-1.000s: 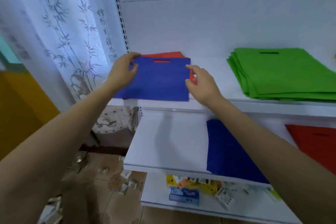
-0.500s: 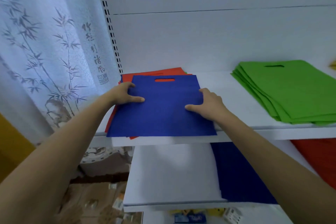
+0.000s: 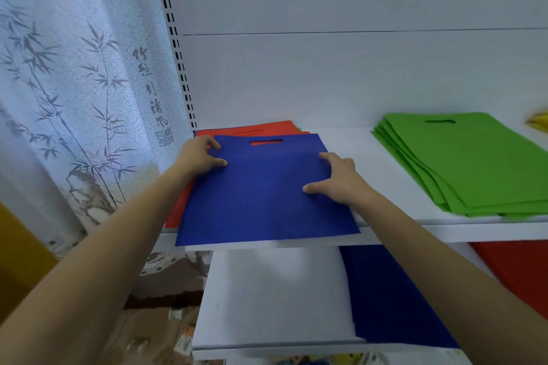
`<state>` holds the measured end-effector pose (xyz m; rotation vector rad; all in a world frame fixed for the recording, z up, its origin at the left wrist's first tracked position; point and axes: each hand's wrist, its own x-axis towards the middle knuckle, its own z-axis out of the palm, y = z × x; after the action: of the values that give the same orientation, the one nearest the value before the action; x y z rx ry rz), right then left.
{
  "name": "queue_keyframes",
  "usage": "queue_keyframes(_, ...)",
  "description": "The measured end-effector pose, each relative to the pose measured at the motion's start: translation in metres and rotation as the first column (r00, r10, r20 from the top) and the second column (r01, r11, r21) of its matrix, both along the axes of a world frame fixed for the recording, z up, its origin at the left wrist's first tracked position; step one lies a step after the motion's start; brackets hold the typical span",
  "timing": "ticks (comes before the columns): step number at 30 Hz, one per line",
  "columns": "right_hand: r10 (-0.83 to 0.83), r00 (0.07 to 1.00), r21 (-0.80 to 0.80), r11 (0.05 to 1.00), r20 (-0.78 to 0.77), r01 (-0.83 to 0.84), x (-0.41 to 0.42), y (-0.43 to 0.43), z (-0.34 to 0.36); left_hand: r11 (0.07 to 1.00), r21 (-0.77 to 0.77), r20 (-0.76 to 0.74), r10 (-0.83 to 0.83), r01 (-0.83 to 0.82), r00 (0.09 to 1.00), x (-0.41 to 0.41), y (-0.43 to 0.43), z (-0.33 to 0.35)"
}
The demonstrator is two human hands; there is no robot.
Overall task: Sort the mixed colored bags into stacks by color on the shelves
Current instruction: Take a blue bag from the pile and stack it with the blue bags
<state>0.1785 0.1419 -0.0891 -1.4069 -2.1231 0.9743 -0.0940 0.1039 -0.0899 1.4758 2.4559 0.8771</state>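
Note:
A blue bag [image 3: 264,192] with a cut-out handle lies on top of a mixed pile on the upper shelf [image 3: 350,145]. Red bags [image 3: 261,127] stick out beneath it at the back and left. My left hand [image 3: 201,157] grips the blue bag's left edge near the top. At the bag's right edge my right hand [image 3: 338,178] holds it, thumb on top. A stack of green bags [image 3: 462,160] sits to the right on the same shelf. On the lower shelf [image 3: 275,296] lie a blue stack [image 3: 388,296] and a red stack [image 3: 519,270].
A white curtain [image 3: 74,92] with a bamboo print hangs to the left of the slotted shelf upright [image 3: 175,47]. Something yellow [image 3: 538,123] shows at the far right edge. Small packets [image 3: 326,360] lie below the lower shelf.
My view has risen and closed in on the upper shelf. Both hands have taken hold of the blue bag's side edges, and it has slid forward over the shelf's front edge.

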Motion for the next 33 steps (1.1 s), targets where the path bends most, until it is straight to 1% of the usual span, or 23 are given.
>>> queue_keyframes(2, -0.012, 0.998, 0.035, 0.999, -0.057, 0.014, 0.002, -0.001, 0.001, 0.998, 0.045, -0.025, 0.043, -0.042, 0.999, 0.007, -0.001, 0.0)
queue_keyframes(6, -0.011, 0.965, 0.089, 0.995, -0.263, 0.036, 0.017, -0.004, 0.003, 0.975, 0.207, 0.008, 0.082, -0.082, 0.997, 0.033, -0.011, 0.009)
queue_keyframes(10, -0.003, 0.904, 0.086, 0.995, -0.428, 0.044, 0.059, -0.017, -0.005, 0.899, 0.428, 0.075, 0.072, -0.097, 0.995, 0.079, -0.034, 0.017)
queue_keyframes(12, -0.01, 0.877, 0.082, 0.995, -0.48, 0.057, 0.088, -0.023, -0.015, 0.86, 0.501, 0.084, 0.064, -0.098, 0.994, 0.111, -0.05, 0.015)
queue_keyframes(15, 0.006, 0.857, 0.068, 0.997, -0.516, 0.034, 0.136, -0.039, -0.028, 0.807, 0.574, 0.122, 0.083, -0.139, 0.989, 0.162, -0.076, 0.003)
queue_keyframes(18, 0.061, 0.85, 0.117, 0.993, -0.523, 0.0, 0.193, -0.064, -0.046, 0.768, 0.621, 0.144, 0.084, -0.156, 0.986, 0.223, -0.102, -0.016)
queue_keyframes(20, 0.086, 0.874, 0.144, 0.989, -0.478, -0.019, 0.23, -0.081, -0.064, 0.757, 0.634, 0.169, 0.068, -0.161, 0.983, 0.261, -0.117, -0.034)
queue_keyframes(22, 0.087, 0.894, 0.139, 0.99, -0.44, -0.028, 0.266, -0.097, -0.087, 0.751, 0.636, 0.199, 0.064, -0.178, 0.978, 0.297, -0.131, -0.058)
queue_keyframes(26, 0.023, 0.921, 0.116, 0.993, -0.388, 0.024, 0.33, -0.129, -0.144, 0.785, 0.592, 0.224, 0.058, -0.183, 0.973, 0.365, -0.156, -0.116)
queue_keyframes(28, -0.027, 0.938, 0.079, 0.995, -0.347, 0.058, 0.354, -0.138, -0.177, 0.813, 0.545, 0.26, 0.071, -0.207, 0.963, 0.393, -0.163, -0.148)
queue_keyframes(30, -0.083, 0.951, 0.004, 0.996, -0.298, 0.088, 0.375, -0.144, -0.208, 0.85, 0.476, 0.31, 0.078, -0.226, 0.947, 0.413, -0.163, -0.179)
queue_keyframes(33, -0.153, 0.962, -0.107, 0.985, -0.225, 0.132, 0.395, -0.137, -0.245, 0.929, 0.32, 0.37, 0.057, -0.185, 0.927, 0.431, -0.149, -0.215)
